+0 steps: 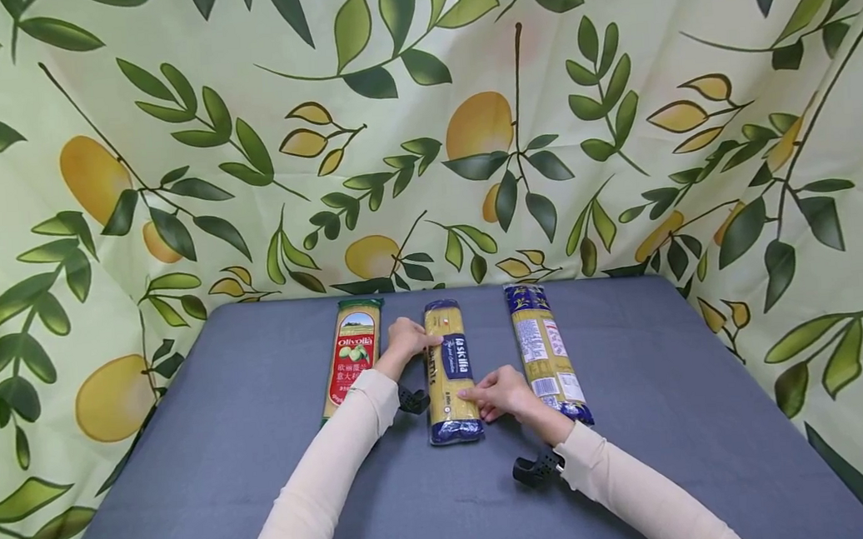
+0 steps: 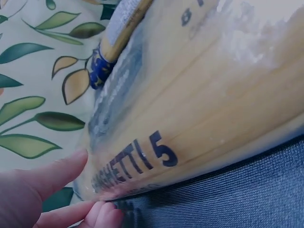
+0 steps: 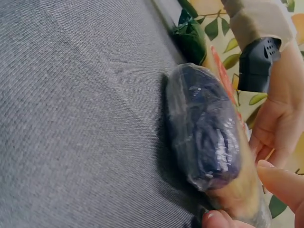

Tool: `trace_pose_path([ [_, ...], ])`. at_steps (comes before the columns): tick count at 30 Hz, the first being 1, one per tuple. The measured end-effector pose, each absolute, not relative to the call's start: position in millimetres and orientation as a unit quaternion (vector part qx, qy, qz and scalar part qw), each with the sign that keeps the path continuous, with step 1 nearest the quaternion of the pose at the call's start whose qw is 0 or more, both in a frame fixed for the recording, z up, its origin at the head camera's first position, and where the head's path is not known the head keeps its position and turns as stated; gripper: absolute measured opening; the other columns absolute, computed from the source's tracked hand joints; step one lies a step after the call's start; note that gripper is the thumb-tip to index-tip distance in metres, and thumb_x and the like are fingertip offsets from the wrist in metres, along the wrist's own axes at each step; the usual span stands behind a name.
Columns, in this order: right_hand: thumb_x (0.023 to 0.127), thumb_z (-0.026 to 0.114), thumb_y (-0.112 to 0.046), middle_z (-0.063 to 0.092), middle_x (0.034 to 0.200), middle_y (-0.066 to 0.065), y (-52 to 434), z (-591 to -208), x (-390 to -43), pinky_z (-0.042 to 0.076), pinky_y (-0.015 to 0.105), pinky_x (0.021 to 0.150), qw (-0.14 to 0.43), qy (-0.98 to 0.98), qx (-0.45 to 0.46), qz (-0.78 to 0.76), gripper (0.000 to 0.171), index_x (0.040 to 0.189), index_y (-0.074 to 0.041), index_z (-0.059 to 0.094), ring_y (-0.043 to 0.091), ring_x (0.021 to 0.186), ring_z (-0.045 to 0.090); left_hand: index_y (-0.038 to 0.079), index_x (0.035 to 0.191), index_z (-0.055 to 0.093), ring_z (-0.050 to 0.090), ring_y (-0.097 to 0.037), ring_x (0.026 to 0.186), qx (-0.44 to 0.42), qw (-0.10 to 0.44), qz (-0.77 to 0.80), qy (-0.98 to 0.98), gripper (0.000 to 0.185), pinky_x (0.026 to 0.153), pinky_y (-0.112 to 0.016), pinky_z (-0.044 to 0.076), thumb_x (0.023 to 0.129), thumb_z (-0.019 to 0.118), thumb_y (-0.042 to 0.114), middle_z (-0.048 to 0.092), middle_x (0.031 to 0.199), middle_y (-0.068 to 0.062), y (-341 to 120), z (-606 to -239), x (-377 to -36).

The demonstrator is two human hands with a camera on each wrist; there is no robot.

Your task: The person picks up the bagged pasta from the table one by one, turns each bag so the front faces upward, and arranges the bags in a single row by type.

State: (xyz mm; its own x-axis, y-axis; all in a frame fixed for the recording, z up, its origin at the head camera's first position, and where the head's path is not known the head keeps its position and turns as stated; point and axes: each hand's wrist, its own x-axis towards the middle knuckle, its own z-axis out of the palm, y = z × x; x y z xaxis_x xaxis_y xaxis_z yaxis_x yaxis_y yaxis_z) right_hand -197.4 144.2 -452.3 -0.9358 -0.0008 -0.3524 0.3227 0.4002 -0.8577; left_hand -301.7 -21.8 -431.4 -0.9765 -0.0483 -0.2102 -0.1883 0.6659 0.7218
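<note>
In the head view a spaghetti pack (image 1: 455, 364) with dark blue ends and a dark label lies lengthwise in the middle of the table. My left hand (image 1: 405, 338) pinches its left edge near the far end; the left wrist view shows the thumb over the printed wrapper and fingertips under the edge. Lower down, my right hand (image 1: 503, 391) holds the right edge between thumb and fingers. In the right wrist view, the near blue end of the spaghetti pack (image 3: 209, 128) rests close over the cloth.
Left of my left hand lies a red-labelled pasta pack (image 1: 347, 346) with green ends, partly covered by the forearm. A blue-and-yellow pasta pack (image 1: 544, 337) lies at the right, beyond my right wrist. The grey-blue table (image 1: 262, 432) ends at a leaf-patterned curtain (image 1: 422, 136).
</note>
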Motion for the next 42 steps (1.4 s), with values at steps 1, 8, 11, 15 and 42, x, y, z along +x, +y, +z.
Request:
trace_pose_path([
  [1, 0.08, 0.078, -0.02, 0.065, 0.059, 0.003, 145.0, -452.3, -197.4, 0.056, 0.024, 0.046, 0.148, 0.823, 0.098, -0.539, 0.027, 0.087, 0.006, 0.071, 0.008, 0.043, 0.057, 0.001, 0.094, 0.075, 0.058, -0.015, 0.073, -0.063, 0.084, 0.404, 0.909, 0.033, 0.06, -0.02, 0.043, 0.077, 0.081, 0.027, 0.074, 0.097, -0.015, -22.5, -430.9, -301.5],
  [8, 0.083, 0.075, -0.017, 0.07, 0.065, 0.011, 152.8, -444.3, -197.0, 0.059, 0.028, 0.051, 0.131, 0.823, 0.076, -0.547, 0.028, 0.091, 0.01, 0.069, 0.007, 0.048, 0.059, 0.004, 0.101, 0.075, 0.067, -0.016, 0.075, -0.05, 0.067, 0.411, 0.908, 0.029, 0.064, -0.021, 0.052, 0.078, 0.079, 0.021, 0.075, 0.098, -0.013, -26.6, -429.2, -301.5],
  [11, 0.084, 0.073, -0.014, 0.071, 0.07, 0.017, 158.0, -440.1, -195.6, 0.06, 0.03, 0.054, 0.121, 0.828, 0.06, -0.544, 0.027, 0.093, 0.011, 0.068, 0.008, 0.05, 0.061, 0.004, 0.101, 0.075, 0.066, -0.014, 0.071, -0.044, 0.06, 0.423, 0.903, 0.025, 0.061, -0.02, 0.051, 0.08, 0.076, 0.018, 0.076, 0.094, -0.013, -27.9, -428.9, -301.3],
  [15, 0.085, 0.072, -0.014, 0.072, 0.078, 0.021, 166.2, -435.4, -192.8, 0.061, 0.031, 0.058, 0.111, 0.836, 0.051, -0.535, 0.027, 0.095, 0.01, 0.067, 0.009, 0.056, 0.064, 0.004, 0.101, 0.075, 0.062, -0.01, 0.064, -0.036, 0.049, 0.434, 0.899, 0.023, 0.056, -0.016, 0.046, 0.082, 0.072, 0.015, 0.076, 0.093, -0.013, -28.8, -426.7, -298.8],
  [42, 0.082, 0.073, -0.013, 0.073, 0.075, 0.012, 256.2, -430.3, -170.5, 0.057, 0.024, 0.053, 0.021, 0.876, 0.145, -0.459, 0.03, 0.099, 0.011, 0.063, 0.006, 0.054, 0.062, 0.001, 0.102, 0.074, 0.068, -0.013, 0.072, 0.037, 0.066, 0.507, 0.858, 0.019, 0.065, -0.02, 0.057, 0.086, 0.066, 0.008, 0.075, 0.098, -0.017, 10.6, -422.2, -268.2],
])
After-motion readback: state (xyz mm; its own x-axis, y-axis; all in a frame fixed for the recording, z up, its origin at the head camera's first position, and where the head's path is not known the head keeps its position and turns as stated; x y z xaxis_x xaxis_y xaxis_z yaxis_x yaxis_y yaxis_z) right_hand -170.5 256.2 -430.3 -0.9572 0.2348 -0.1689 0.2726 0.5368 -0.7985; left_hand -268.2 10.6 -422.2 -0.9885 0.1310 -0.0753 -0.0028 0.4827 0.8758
